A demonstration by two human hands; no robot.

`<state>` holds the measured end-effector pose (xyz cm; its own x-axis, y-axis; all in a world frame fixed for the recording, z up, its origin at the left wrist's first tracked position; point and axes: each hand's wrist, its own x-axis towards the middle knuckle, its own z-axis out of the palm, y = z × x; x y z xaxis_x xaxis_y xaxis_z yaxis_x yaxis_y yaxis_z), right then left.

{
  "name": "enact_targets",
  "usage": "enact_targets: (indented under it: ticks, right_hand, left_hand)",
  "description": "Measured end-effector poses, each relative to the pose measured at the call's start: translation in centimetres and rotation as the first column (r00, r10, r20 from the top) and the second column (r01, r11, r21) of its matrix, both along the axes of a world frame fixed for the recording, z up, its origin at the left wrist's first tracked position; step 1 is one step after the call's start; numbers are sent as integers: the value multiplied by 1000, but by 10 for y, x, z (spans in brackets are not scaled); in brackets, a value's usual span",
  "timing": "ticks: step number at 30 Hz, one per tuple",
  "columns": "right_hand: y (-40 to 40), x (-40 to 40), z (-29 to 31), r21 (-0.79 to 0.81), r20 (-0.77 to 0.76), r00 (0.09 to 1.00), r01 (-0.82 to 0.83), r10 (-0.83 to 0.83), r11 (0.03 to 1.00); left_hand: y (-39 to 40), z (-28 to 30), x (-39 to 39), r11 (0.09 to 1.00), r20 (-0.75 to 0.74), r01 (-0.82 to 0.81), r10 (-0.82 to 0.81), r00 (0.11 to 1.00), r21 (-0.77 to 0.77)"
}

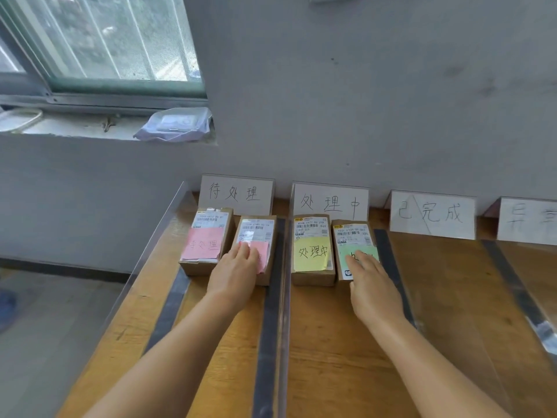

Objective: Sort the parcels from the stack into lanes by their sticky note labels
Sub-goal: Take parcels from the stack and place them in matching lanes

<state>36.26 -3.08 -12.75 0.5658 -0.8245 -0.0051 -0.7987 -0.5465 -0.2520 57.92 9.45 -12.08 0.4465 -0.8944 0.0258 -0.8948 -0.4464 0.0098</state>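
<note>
parcels sit in two lanes on the wooden table (331,357): the left hand (233,274) lies flat with straight fingers on the pink-note parcel (262,236) in the left lane, and the right hand (372,289) rests flat, fingers extended, on the green-note parcel (354,236) in the next lane. beside them lie another pink-note parcel (206,239) and a yellow-note parcel (312,248). farther back, handwritten lane signs (236,193) stand against the wall.

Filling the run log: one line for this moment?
left hand on pink-note parcel | right hand on green-note parcel | both flat, open
</note>
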Motion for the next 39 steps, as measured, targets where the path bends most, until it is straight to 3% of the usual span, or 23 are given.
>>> enact_targets:
  ticks: [7, 19, 30, 39]
  right_hand:
    - [-8, 9, 2, 29, 20, 999, 24, -25, 999]
    - [15, -4, 22, 16, -18, 999, -37, 37, 999]
    - [42, -70, 70, -66, 21, 977, -211, 213, 975]
    - [75, -135, 82, -52, 80, 970, -227, 230, 973]
  left_hand:
    - [-15, 4, 7, 998, -7, -27, 27, 1000, 59]
    - [15, 38, -27, 997, -28, -78, 78, 997, 7]
    - [55, 86, -132, 982, -29, -127, 125, 992, -140]
    - [85, 84, -212, 987, -73, -90, 81, 994, -131]
